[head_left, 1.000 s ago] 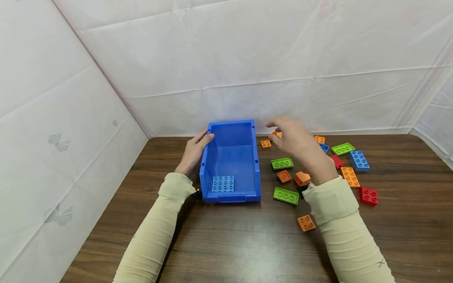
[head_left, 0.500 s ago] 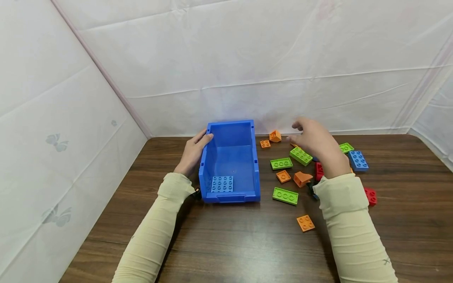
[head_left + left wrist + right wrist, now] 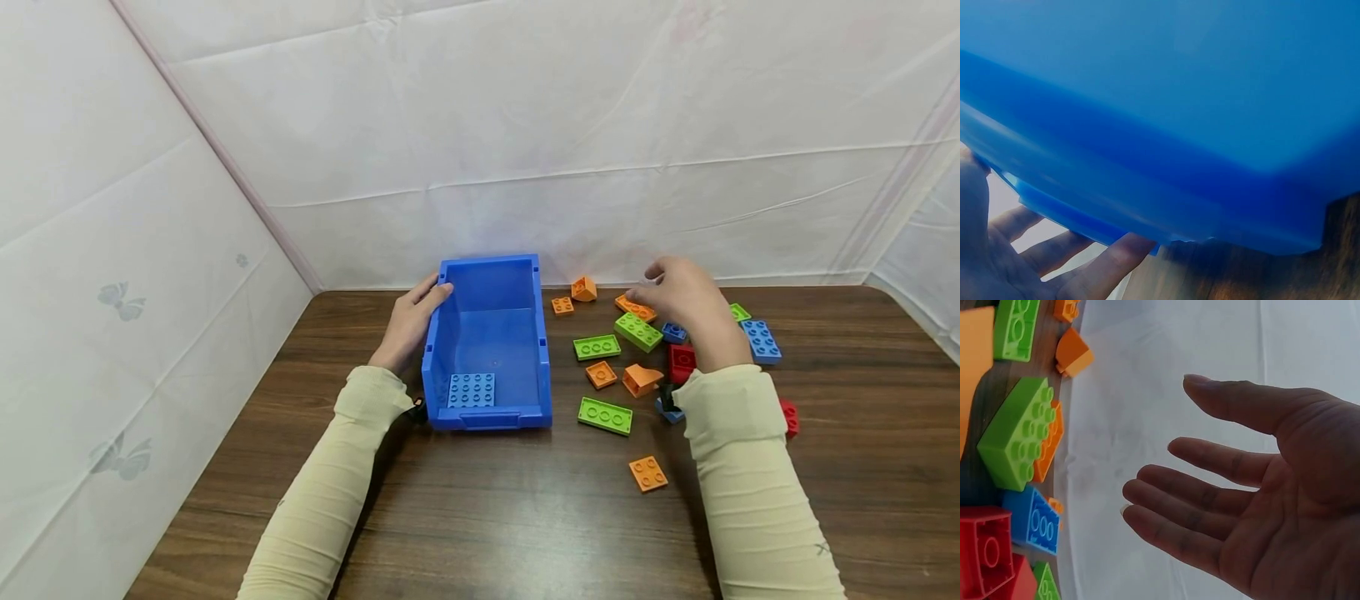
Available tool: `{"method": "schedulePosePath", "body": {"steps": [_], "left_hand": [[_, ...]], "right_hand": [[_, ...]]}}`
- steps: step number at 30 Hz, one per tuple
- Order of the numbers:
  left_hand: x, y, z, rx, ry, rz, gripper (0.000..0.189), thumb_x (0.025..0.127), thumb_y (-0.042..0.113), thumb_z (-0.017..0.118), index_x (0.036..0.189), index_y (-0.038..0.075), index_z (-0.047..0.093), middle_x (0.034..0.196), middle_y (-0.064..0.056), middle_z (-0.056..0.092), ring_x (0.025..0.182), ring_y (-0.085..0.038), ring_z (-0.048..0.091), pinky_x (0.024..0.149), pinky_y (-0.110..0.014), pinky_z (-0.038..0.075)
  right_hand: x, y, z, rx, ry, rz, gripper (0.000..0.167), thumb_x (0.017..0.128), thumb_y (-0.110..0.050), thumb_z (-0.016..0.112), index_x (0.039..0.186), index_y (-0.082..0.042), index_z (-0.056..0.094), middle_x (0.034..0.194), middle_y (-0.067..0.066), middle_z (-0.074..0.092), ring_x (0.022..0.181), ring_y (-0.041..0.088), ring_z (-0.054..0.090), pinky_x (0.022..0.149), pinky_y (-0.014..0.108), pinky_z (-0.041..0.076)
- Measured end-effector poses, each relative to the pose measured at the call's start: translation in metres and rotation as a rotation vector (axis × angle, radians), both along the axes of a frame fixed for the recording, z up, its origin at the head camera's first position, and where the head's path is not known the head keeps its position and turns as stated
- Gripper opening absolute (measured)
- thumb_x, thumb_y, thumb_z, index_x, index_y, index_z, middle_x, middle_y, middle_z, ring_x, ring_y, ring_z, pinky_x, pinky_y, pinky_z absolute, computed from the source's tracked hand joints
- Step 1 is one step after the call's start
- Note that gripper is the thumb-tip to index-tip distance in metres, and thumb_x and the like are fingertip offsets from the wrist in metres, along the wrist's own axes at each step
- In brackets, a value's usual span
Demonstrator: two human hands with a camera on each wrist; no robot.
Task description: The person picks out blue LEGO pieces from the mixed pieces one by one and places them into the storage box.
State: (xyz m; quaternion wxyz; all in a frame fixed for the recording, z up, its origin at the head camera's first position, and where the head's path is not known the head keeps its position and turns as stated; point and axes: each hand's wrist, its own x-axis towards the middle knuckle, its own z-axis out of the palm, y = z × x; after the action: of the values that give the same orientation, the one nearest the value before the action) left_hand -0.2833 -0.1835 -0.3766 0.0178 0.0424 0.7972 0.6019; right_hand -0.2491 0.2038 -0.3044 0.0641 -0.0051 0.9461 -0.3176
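Observation:
A blue storage bin stands on the table with a light-blue studded square brick in its front left corner. My left hand holds the bin's left side, thumb at the rim; in the left wrist view, its fingers reach along the bin's outside. Over the back of the loose bricks my right hand hovers with nothing in it, fingers apart in the right wrist view. Nearest to it are an orange brick, a green brick and a small blue brick.
More bricks lie right of the bin: a green plate, an orange plate, an orange sloped brick, a red brick and a blue brick. White sheeting rises behind the wooden table.
My right hand has moved right, away from the bin and across the bricks, uncovering the orange and green ones. My left hand and the bin have stayed in place.

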Motion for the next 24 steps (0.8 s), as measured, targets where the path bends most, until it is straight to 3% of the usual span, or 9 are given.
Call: {"method": "schedulePosePath", "body": {"steps": [8, 14, 24], "left_hand": [[0.001, 0.000, 0.000, -0.009, -0.003, 0.002, 0.073, 0.105, 0.059, 0.059, 0.167, 0.028, 0.038, 0.166, -0.006, 0.042, 0.145, -0.039, 0.047, 0.110, -0.059, 0.047], [0.000, 0.000, 0.000, -0.006, -0.005, 0.001, 0.071, 0.105, 0.059, 0.059, 0.167, 0.029, 0.038, 0.166, -0.005, 0.042, 0.145, -0.039, 0.047, 0.110, -0.060, 0.046], [0.000, 0.000, 0.000, -0.018, -0.007, 0.007, 0.072, 0.104, 0.061, 0.059, 0.166, 0.032, 0.038, 0.166, -0.004, 0.043, 0.144, -0.041, 0.048, 0.109, -0.063, 0.046]], "right_hand": [[-0.004, 0.005, -0.010, -0.002, 0.008, -0.108, 0.063, 0.106, -0.030, 0.065, 0.145, 0.016, 0.048, 0.142, 0.040, 0.050, 0.123, 0.056, 0.053, 0.100, 0.066, 0.048], [-0.006, 0.010, -0.019, 0.043, 0.033, -0.153, 0.061, 0.104, -0.026, 0.067, 0.141, 0.019, 0.050, 0.139, 0.041, 0.051, 0.120, 0.057, 0.054, 0.099, 0.066, 0.049], [-0.011, 0.021, -0.033, 0.029, 0.015, -0.223, 0.055, 0.102, -0.021, 0.068, 0.133, 0.021, 0.053, 0.131, 0.041, 0.054, 0.115, 0.055, 0.054, 0.098, 0.064, 0.050]]}}
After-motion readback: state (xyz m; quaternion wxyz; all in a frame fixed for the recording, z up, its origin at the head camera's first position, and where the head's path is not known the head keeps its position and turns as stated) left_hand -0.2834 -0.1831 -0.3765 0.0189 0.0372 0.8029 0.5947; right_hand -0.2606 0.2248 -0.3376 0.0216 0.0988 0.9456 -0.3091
